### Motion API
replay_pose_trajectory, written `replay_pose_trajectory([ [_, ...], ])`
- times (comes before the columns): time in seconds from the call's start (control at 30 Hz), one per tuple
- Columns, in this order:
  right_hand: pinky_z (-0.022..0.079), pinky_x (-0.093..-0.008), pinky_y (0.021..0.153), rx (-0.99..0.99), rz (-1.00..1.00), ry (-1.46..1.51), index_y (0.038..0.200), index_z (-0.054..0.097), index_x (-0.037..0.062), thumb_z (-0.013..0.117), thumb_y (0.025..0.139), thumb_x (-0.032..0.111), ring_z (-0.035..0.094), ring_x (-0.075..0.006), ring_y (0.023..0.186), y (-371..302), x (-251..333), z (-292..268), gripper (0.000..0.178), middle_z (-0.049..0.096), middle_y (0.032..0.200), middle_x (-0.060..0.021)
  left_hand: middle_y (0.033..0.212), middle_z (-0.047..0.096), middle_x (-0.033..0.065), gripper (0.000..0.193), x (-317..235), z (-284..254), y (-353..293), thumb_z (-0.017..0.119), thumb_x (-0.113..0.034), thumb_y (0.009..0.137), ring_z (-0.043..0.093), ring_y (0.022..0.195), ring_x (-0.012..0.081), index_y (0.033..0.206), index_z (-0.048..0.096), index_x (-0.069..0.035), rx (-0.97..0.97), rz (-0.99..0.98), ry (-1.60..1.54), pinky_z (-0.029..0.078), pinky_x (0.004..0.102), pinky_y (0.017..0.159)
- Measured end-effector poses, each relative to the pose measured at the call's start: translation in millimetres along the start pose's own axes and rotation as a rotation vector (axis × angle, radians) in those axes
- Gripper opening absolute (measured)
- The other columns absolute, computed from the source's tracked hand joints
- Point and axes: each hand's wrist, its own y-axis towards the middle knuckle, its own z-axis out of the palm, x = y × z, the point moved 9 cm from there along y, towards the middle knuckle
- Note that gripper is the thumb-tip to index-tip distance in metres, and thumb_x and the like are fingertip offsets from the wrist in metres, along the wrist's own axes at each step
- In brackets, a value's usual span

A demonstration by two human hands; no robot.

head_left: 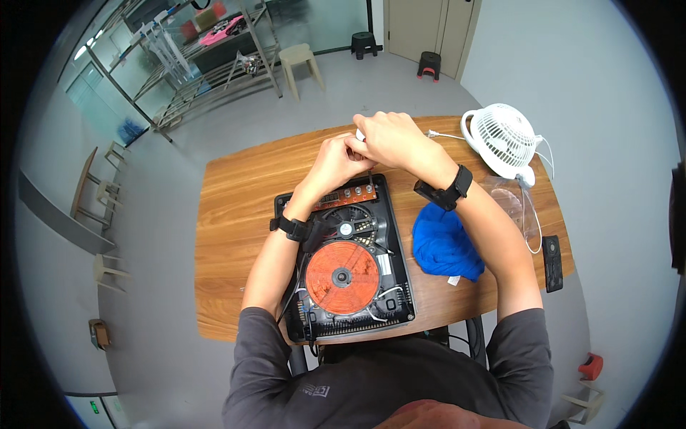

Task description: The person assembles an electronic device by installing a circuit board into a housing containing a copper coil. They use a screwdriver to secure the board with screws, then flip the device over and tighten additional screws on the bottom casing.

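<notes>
An opened induction cooker [397, 286] lies on the table before me. Its copper-orange coil [341, 277] sits nearest me, with a black fan [347, 227] beyond it and an orange control board [363, 193] near the far edge. Above that far edge my hands meet. My right hand [391, 140] is closed around a small white-ended tool [360, 134], mostly hidden by the fingers. My left hand [334, 167] touches it with fingers pinched together; what they grip is hidden. A thin dark shaft [371, 176] shows below the hands, near the board's right end.
Right of the cooker lies a blue cloth [444, 243]. A white fan [503, 137] with its cord stands at the far right corner, beside a clear plastic bag [509, 204]. A black panel [552, 263] rests at the right edge. Stools and a metal rack stand beyond.
</notes>
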Motion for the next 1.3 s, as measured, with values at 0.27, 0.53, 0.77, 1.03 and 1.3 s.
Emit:
replay_pose_trajectory([
  [0.27, 0.054, -0.0539, 0.072, 0.038, -0.040, -0.011, 0.098, 0.062, 0.0003, 0.050, 0.094, 0.034, 0.068, -0.0443, 0.077, 0, 12, -4, 0.036, 0.070, 0.079, -0.0248, 0.080, 0.070, 0.0173, 0.028, 11, 1, 0, 0.080, -0.020, 0.077, 0.067, 0.073, 0.0288, 0.088, 0.069, 0.003, -0.004, -0.003, -0.021, 0.052, 0.0386, 0.072],
  [0.53, 0.055, -0.0518, 0.070, 0.042, -0.028, -0.113, 0.090, 0.068, 0.0005, 0.053, 0.095, 0.041, 0.069, -0.0424, 0.073, 10, 13, 1, 0.044, 0.069, 0.072, -0.0222, 0.084, 0.074, 0.0132, 0.034, 4, -8, -6, 0.086, -0.019, 0.071, 0.068, 0.075, 0.0194, 0.093, 0.070, 0.001, -0.052, -0.023, -0.009, 0.054, 0.0357, 0.074],
  [0.77, 0.055, -0.0498, 0.076, -0.036, -0.060, -0.097, 0.112, 0.059, 0.0050, 0.051, 0.096, 0.039, 0.068, -0.0441, 0.086, -3, 19, -3, 0.039, 0.066, 0.102, -0.0225, 0.078, 0.070, 0.0144, 0.027, 15, -12, -9, 0.078, -0.020, 0.080, 0.062, 0.072, 0.0146, 0.087, 0.068, 0.003, -0.066, -0.086, -0.057, 0.052, 0.0353, 0.071],
  [1.03, 0.055, -0.0531, 0.076, 0.054, -0.082, -0.063, 0.108, 0.062, 0.0023, 0.052, 0.096, 0.028, 0.069, -0.0429, 0.083, 0, 12, 4, 0.030, 0.068, 0.092, -0.0230, 0.075, 0.069, 0.0130, 0.023, 4, 1, -7, 0.080, -0.018, 0.076, 0.065, 0.067, 0.0213, 0.081, 0.067, 0.001, -0.043, -0.040, -0.069, 0.053, 0.0357, 0.068],
  [1.3, 0.054, -0.0530, 0.077, -0.037, -0.162, -0.029, 0.106, 0.057, 0.0008, 0.058, 0.095, 0.030, 0.067, -0.0445, 0.087, -6, 26, -4, 0.031, 0.066, 0.094, -0.0223, 0.072, 0.065, 0.0111, 0.025, 26, -5, -4, 0.078, -0.016, 0.078, 0.058, 0.068, 0.0135, 0.082, 0.066, 0.005, -0.135, -0.082, -0.001, 0.050, 0.0338, 0.068],
])
